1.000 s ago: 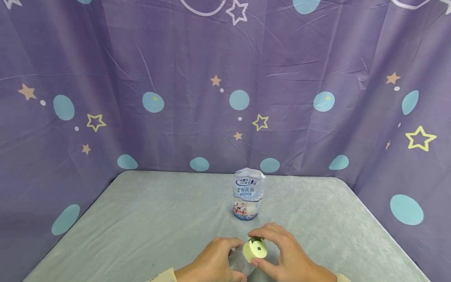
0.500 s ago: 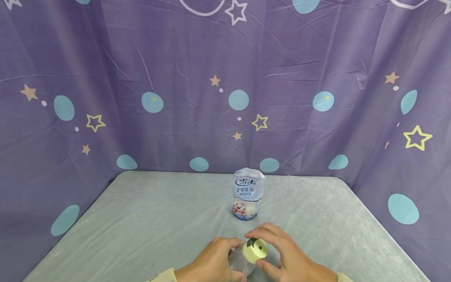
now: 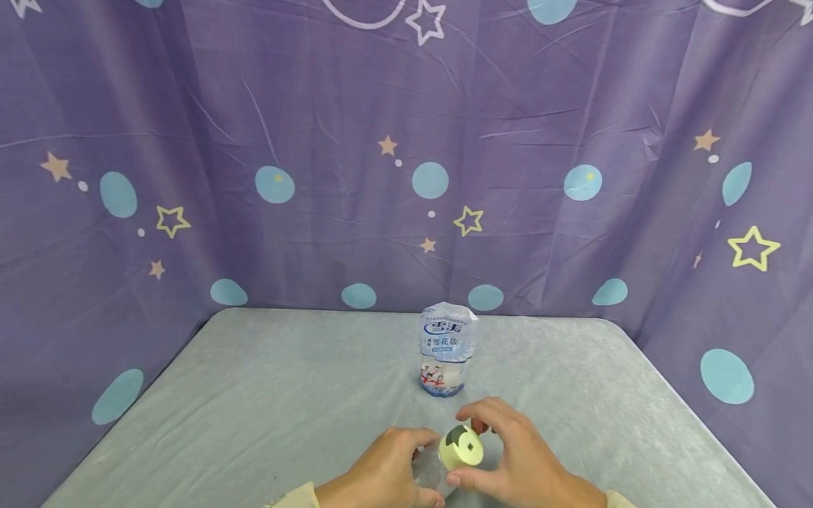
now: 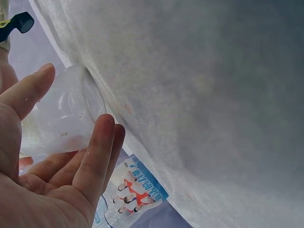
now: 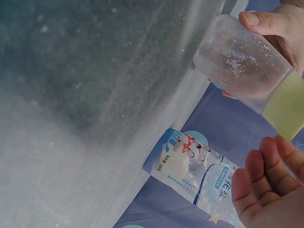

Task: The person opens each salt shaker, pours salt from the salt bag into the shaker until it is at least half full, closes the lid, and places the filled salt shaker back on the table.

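My left hand [image 3: 390,467] grips a clear, squat seasoning bottle [image 5: 237,59] at the front of the table. White grains cling to the bottle's wall in the right wrist view. Its pale yellow-green cap [image 3: 461,451] bears a dark patch and a small dark square on top, and points toward my right hand [image 3: 526,457]. The right fingers are spread around the cap, with the index finger lifted off it and the thumb near its lower edge. Behind both hands, a blue-and-white salt bag [image 3: 447,349] stands upright.
A pale grey cloth covers the table [image 3: 305,381]. Purple curtains [image 3: 343,141] with stars and dots enclose the back and both sides.
The right fingers have come off the cap and spread wider, after pinching it earlier. The cap's dark patch has turned slightly. Left hand and salt bag stay put.
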Demonstrator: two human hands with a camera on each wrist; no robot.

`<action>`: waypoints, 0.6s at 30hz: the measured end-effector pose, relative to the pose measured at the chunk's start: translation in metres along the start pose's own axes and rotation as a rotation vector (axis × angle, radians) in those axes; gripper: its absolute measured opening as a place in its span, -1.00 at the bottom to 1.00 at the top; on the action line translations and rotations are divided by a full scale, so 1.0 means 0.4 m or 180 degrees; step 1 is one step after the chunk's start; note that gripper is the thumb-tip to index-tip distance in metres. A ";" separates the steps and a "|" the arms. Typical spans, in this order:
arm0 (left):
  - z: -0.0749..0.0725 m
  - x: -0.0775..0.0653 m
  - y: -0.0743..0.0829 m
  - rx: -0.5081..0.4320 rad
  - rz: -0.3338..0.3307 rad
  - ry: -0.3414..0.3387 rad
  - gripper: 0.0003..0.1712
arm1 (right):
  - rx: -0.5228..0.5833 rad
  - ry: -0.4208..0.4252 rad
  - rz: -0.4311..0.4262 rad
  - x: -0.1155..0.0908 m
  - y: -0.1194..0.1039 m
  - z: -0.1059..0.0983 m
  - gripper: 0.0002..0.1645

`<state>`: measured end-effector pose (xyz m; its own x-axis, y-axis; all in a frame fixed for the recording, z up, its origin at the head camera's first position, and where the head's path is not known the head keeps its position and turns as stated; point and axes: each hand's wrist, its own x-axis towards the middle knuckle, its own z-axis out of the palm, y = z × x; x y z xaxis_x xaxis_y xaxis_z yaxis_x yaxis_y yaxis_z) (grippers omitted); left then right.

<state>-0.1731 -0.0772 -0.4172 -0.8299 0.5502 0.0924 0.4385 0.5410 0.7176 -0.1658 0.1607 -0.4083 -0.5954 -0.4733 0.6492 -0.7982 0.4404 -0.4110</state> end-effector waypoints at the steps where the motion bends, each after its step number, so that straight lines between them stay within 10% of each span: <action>1: 0.000 0.000 0.001 -0.0004 -0.0006 -0.0002 -0.35 | -0.0006 0.0009 0.0050 -0.001 -0.001 0.000 -0.30; 18: 0.000 0.002 -0.003 0.0024 0.0093 0.0004 -0.33 | 0.0235 -0.0073 0.0003 0.000 0.005 0.003 -0.57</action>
<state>-0.1742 -0.0776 -0.4182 -0.8171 0.5651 0.1140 0.4651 0.5295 0.7094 -0.1676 0.1607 -0.4098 -0.5975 -0.4906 0.6343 -0.8017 0.3838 -0.4583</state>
